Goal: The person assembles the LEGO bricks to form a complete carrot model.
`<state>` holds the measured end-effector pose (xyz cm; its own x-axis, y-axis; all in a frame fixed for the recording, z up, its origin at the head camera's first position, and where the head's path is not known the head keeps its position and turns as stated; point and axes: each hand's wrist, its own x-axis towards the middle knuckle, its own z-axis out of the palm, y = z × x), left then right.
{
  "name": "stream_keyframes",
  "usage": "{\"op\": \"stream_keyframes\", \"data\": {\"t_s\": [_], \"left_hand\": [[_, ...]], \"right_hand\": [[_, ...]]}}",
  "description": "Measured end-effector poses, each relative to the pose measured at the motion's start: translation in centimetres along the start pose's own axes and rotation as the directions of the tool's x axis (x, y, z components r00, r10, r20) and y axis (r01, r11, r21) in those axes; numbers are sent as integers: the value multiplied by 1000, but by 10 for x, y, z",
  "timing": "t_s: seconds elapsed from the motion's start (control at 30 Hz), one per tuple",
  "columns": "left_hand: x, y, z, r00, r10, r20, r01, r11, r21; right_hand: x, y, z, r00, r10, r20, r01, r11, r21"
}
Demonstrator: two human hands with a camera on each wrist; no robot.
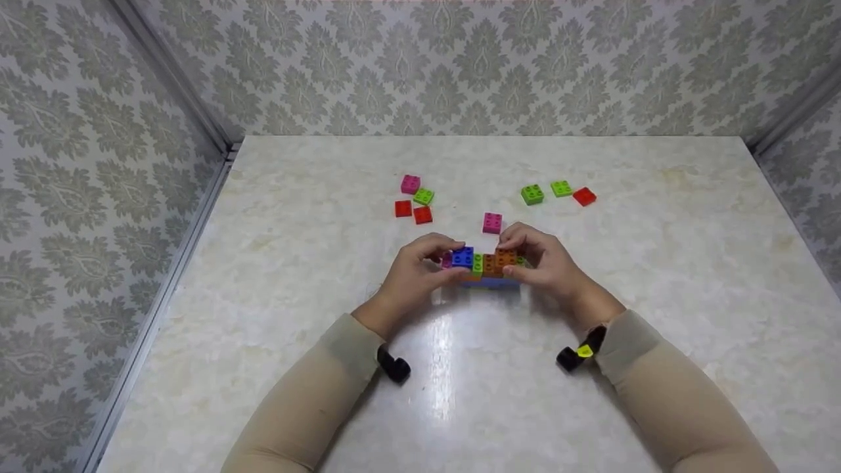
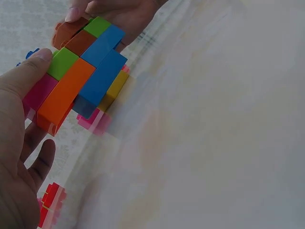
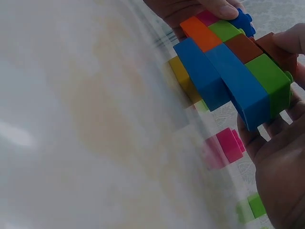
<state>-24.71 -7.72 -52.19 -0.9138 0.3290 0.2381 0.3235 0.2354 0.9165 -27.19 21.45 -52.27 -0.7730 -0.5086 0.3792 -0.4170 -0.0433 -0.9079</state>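
A wall of joined toy building bricks (image 1: pixel 491 282) stands on the table between the two hands. Its lower rows hold an orange brick (image 2: pixel 66 98), blue long bricks (image 3: pixel 238 83) and a yellow brick (image 2: pixel 114 90). Along the upper row run magenta, lime and brown bricks. At the wall's left end, the left hand (image 1: pixel 415 268) pinches a blue brick (image 1: pixel 463 257) on top between thumb and fingers. The right hand (image 1: pixel 550 257) pinches a brown brick (image 1: pixel 505 258) on top, near the right end. Fingers partly hide both ends.
A pink brick (image 1: pixel 492 222) lies just behind the wall. Further left are another pink brick (image 1: pixel 410 184), a lime brick (image 1: pixel 424 196) and red bricks (image 1: pixel 403 208). Back right lie a green brick (image 1: pixel 532 194), a lime brick (image 1: pixel 560 188) and a red brick (image 1: pixel 584 196).
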Motion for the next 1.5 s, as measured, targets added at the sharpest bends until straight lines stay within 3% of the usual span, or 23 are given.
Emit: {"op": "stream_keyframes", "data": {"t_s": [0.27,0.43,0.63,0.97,1.27,1.37,1.5], "left_hand": [[2,1,-1,1000,-27,-6,27,1000,-8],[4,3,-1,1000,-26,-3,26,999,-20],[2,2,-3,1000,-10,-10,9,1000,-15],[-1,-2,-3,999,30,19,-31,999,19],[3,-2,-8,1000,-28,15,28,1000,6],[11,-3,-13,997,-83,-6,83,996,-25],[29,0,-19,982,-189,-26,188,981,-38]], "right_hand": [[1,-8,-6,999,33,39,-32,999,-27],[0,-15,-8,995,101,25,-99,992,-84],[1,-13,-7,992,122,40,-121,992,-42],[-6,-8,-3,981,193,-29,-193,981,-18],[-10,-2,6,977,181,-112,-183,983,-13],[-10,0,7,975,187,-124,-190,982,-16],[-8,0,7,973,195,-127,-198,980,-11]]}}
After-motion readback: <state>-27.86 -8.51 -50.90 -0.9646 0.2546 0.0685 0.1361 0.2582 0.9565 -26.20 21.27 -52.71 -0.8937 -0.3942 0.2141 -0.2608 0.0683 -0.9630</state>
